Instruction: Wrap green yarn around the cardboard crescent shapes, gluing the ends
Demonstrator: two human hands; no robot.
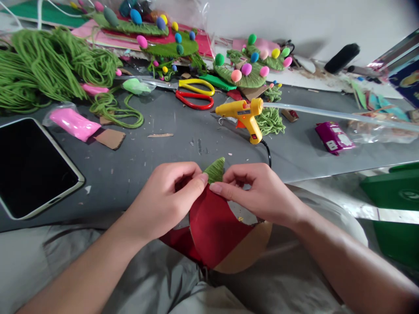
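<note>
Between my hands is a curved cardboard cutout (212,231), faced with red on much of its surface and bare brown at the lower right. Its top tip is wrapped in green yarn (216,170). My left hand (170,198) pinches the piece just left of the green tip, fingers curled behind it. From the other side my right hand (258,192) grips it, thumb at the border of red and green. The lower part of the cutout rests over my lap, with more red material (183,244) behind it.
A yellow glue gun (245,115) with a long glue stick lies ahead of my hands. Scissors (195,93) with red and yellow handles lie behind it. Green yarn (59,65) is heaped at left, above a tablet (36,168). A purple packet (334,137) sits at right.
</note>
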